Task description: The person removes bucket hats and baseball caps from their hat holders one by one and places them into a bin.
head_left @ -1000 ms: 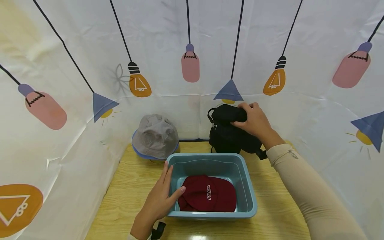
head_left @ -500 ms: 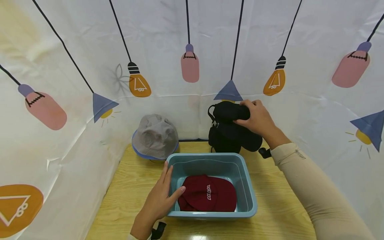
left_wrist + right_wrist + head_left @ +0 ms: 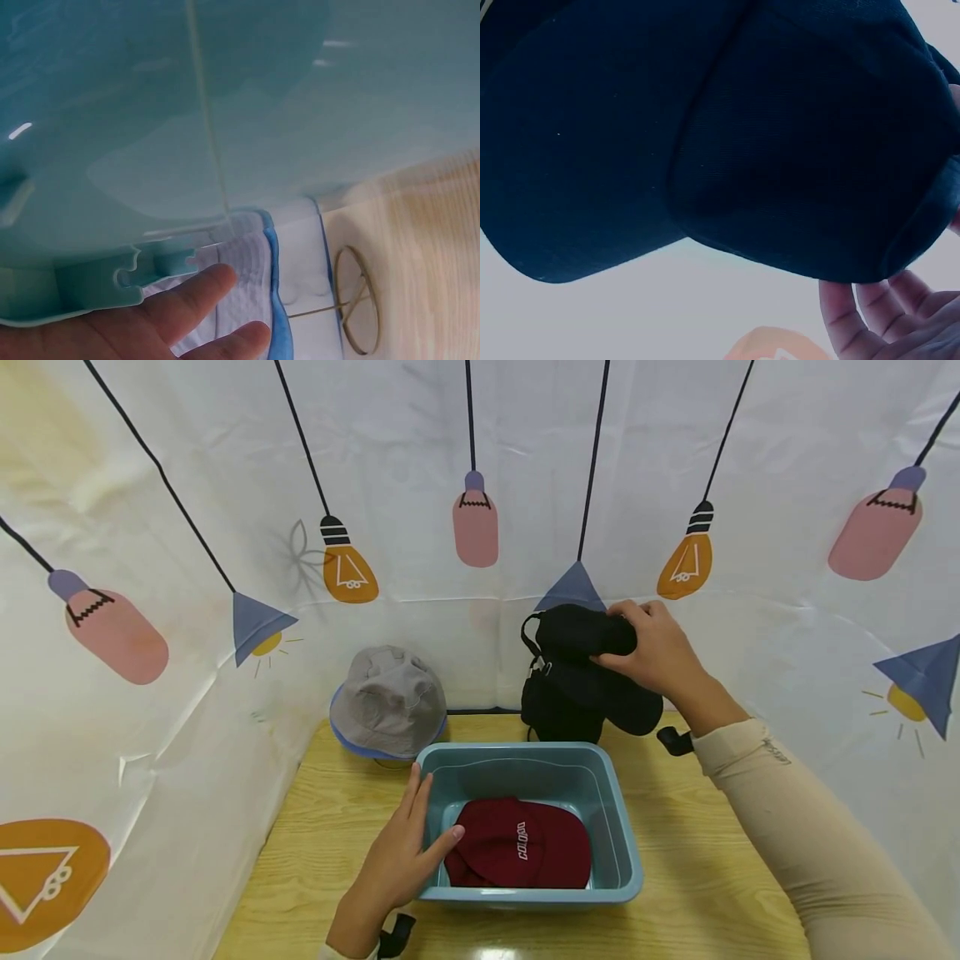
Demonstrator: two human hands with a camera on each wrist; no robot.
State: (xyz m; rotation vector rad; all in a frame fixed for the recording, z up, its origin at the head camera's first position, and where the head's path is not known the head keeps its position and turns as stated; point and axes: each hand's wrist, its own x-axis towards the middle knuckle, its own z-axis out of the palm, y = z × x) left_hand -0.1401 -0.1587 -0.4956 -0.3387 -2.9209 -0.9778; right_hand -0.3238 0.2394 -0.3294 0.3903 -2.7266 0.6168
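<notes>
The right wrist view shows what the head view blurs into one dark shape: a black cap (image 3: 802, 150) with a rounded crown and broad curved brim, pinched at its edge in the grip of the right hand (image 3: 660, 647). From the head it hangs behind the tub, its outline merging with other black material below. Only the left wrist view clearly shows a thin looped cord (image 3: 379, 330) beside the blue-edged grey hat (image 3: 390, 702). The left hand (image 3: 397, 852), its grip unclenched and fingers extended, touches the left side of the blue tub (image 3: 517, 749). Inside lies a maroon cap (image 3: 558, 843) with white lettering. The tub is smooth, glossy and round-cornered; the hat is softly creased cloth; the surface (image 3: 337, 827) is wood-grained.
</notes>
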